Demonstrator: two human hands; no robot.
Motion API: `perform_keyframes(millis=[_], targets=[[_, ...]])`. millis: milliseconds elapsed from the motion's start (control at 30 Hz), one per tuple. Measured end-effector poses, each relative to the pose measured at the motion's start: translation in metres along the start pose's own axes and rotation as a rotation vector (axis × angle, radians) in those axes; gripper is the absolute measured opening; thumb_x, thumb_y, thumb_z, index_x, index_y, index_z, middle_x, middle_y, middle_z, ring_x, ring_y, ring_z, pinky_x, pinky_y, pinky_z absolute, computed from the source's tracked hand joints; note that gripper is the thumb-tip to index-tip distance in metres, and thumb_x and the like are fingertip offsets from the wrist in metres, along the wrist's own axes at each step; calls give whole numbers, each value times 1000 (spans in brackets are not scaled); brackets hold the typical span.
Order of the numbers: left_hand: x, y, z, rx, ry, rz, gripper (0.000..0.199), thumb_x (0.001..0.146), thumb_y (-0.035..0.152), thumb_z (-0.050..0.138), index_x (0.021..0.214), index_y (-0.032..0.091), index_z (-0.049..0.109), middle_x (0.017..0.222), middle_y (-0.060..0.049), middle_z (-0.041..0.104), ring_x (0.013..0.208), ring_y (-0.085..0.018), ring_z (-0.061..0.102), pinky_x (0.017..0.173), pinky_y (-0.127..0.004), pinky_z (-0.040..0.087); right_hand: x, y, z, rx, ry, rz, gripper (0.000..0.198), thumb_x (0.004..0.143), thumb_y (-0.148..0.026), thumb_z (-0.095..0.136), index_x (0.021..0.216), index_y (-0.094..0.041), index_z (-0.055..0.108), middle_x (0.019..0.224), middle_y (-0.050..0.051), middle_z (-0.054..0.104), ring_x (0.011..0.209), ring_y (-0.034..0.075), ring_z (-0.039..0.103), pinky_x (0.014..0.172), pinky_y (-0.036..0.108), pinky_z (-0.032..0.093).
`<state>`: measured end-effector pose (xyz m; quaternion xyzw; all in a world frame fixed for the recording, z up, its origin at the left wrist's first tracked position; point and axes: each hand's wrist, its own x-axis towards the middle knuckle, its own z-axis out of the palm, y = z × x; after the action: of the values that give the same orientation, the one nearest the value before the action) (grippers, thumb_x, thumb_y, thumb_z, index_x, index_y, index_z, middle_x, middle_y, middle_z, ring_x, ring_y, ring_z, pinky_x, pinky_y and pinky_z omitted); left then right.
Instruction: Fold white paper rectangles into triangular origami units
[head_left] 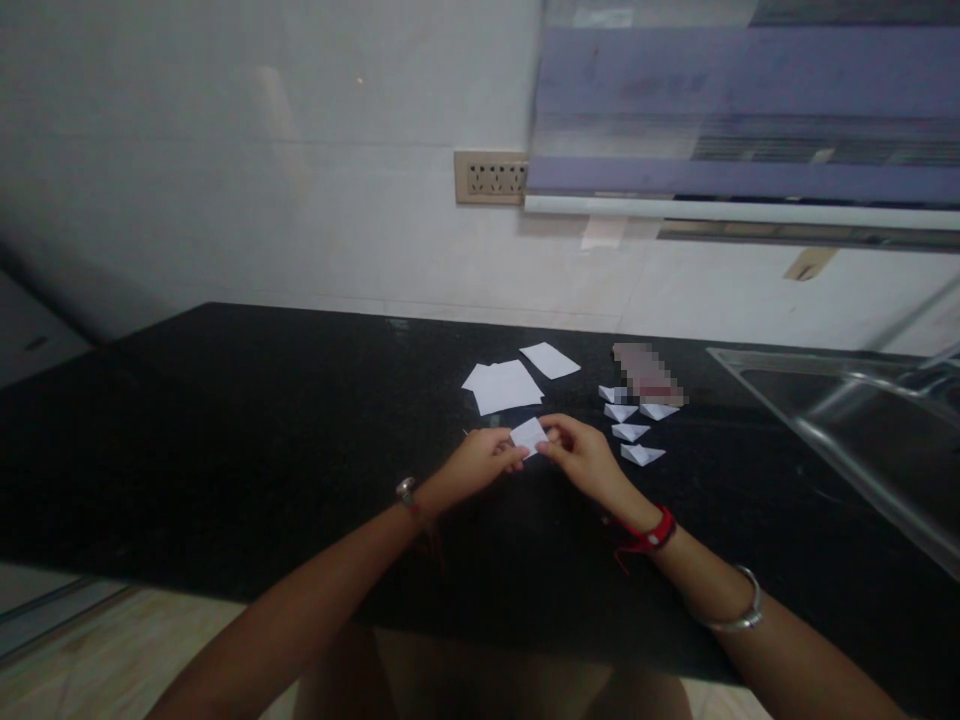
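Observation:
Between my two hands is a small white piece of paper [529,437], held above the black countertop [300,420]. My left hand [491,452] pinches its left edge, with thumb and fingers closed. On the right side my right hand [574,448] grips it the same way, thumb on the near face. Just beyond my hands lie several white paper sheets [508,386], partly overlapping, and a separate sheet [551,360] behind them. Several small folded paper pieces [641,454] with pointed ends sit right of my right hand.
A blurred-out flat pinkish object [649,374] lies behind the folded pieces. To the right is a metal sink [847,440] with a faucet [937,370]. A wall socket panel [491,178] is above the counter, beside a purple-blue covering [720,100].

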<state>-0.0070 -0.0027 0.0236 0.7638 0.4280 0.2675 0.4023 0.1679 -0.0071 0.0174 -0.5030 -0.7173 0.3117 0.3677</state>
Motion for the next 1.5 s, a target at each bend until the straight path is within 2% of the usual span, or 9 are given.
perform_keyframes(millis=[100, 233, 433, 600, 900, 1133, 1500], targets=[[-1, -4, -2, 169, 27, 10, 27, 76, 38, 45, 73, 14, 56, 66, -1, 58, 59, -12, 52, 53, -21, 36, 2, 5, -3, -68, -92, 45, 23, 68, -22, 57, 89, -16, 57, 55, -4, 52, 50, 10, 49, 51, 21, 37], [-1, -10, -3, 332, 68, 60, 16, 76, 30, 47, 79, 16, 54, 71, 1, 58, 64, -11, 51, 55, -20, 35, 3, 6, -3, -141, -181, 96, 28, 68, -23, 58, 95, -13, 57, 58, -2, 56, 50, 10, 51, 52, 21, 37], [0, -13, 4, 476, 87, 67, 14, 74, 24, 49, 86, 18, 53, 78, 0, 55, 69, -12, 49, 58, -22, 35, 1, 0, -1, -343, -164, 35, 27, 70, -21, 56, 96, -13, 59, 64, 1, 56, 56, 11, 49, 55, 22, 36], [2, -15, 4, 463, 88, 102, 11, 73, 22, 51, 83, 17, 55, 80, -1, 53, 72, -12, 48, 61, -22, 36, 1, 3, 1, -452, -117, -90, 23, 66, -17, 60, 89, -13, 63, 73, 3, 55, 63, 12, 47, 59, 23, 36], [8, -18, -1, 358, 48, 107, 6, 71, 19, 53, 74, 16, 57, 70, 1, 55, 64, -10, 48, 56, -20, 35, 1, 2, 3, -439, -124, -88, 18, 68, -15, 60, 86, -14, 64, 75, 5, 59, 66, 13, 51, 61, 23, 38], [8, -18, -3, 368, 6, 126, 11, 72, 18, 49, 79, 16, 58, 72, 0, 58, 65, -10, 50, 57, -19, 36, 1, 2, 3, -476, -118, -103, 17, 72, -10, 53, 84, -13, 65, 81, 6, 64, 75, 15, 56, 69, 24, 40], [11, -20, -12, 525, -116, 309, 11, 77, 15, 42, 77, 16, 54, 74, -1, 54, 68, -11, 49, 61, -19, 36, -4, -5, 0, -680, -215, -298, 19, 78, -10, 45, 85, -12, 62, 80, 8, 61, 77, 15, 54, 70, 24, 40]])
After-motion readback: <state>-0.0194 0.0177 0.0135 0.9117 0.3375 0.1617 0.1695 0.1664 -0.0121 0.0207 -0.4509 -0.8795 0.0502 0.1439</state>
